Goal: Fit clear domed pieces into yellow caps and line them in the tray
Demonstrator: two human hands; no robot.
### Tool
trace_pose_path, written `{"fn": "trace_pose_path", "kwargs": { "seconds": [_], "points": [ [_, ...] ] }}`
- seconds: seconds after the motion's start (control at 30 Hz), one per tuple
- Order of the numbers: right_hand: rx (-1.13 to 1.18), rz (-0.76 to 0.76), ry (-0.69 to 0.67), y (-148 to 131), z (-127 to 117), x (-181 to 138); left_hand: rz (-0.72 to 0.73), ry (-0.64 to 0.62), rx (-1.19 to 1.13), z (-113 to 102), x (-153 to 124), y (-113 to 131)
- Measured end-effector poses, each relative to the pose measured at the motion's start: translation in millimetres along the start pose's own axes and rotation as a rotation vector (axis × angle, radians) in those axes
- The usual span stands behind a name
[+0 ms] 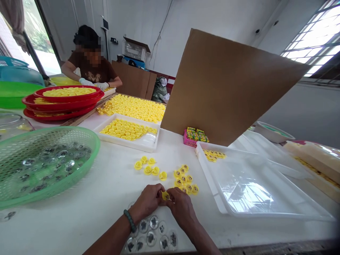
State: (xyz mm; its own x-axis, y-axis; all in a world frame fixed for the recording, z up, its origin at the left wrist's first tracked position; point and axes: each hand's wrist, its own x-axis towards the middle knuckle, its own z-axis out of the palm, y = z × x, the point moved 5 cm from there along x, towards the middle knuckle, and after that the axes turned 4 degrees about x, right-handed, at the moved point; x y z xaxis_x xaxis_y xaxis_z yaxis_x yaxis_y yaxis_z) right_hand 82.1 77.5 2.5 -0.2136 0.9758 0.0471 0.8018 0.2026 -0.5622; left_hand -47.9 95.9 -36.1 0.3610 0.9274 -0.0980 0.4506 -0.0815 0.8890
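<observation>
Between both hands is a small round yellow plastic piece [165, 196] with a dark print in its middle. My left hand [151, 199] pinches it from the left, and my right hand [181, 204] grips its right side. Below the hands lie several clear round discs [151, 238] with dark shapes inside; my left wrist partly covers some. Plain yellow pieces [147, 170] are scattered just beyond my left hand. A cluster of yellow pieces with dark prints [183, 179] sits beyond my right hand.
At right, a white tray [221, 202] holds several printed pieces in its far corner. A white tray [152, 146] of yellow pieces stands ahead. A green basket [90, 170] of clear discs is at left, near stacked red trays [62, 107]. A cardboard sheet [223, 88] leans behind; a gloved co-worker [92, 72] sits far left.
</observation>
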Motion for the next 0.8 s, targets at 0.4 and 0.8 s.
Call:
{"fn": "trace_pose_path", "kwargs": {
  "seconds": [0.4, 0.8],
  "points": [
    [-0.158, 0.086, -0.101, -2.5, 1.2, 12.3, -0.191, -0.025, -0.4, 9.6, 3.3, -16.8],
    [-0.251, 0.062, -0.168, -10.2, 2.0, 14.4, -0.356, 0.052, -0.345, 12.5, 4.6, -16.2]
  ]
}}
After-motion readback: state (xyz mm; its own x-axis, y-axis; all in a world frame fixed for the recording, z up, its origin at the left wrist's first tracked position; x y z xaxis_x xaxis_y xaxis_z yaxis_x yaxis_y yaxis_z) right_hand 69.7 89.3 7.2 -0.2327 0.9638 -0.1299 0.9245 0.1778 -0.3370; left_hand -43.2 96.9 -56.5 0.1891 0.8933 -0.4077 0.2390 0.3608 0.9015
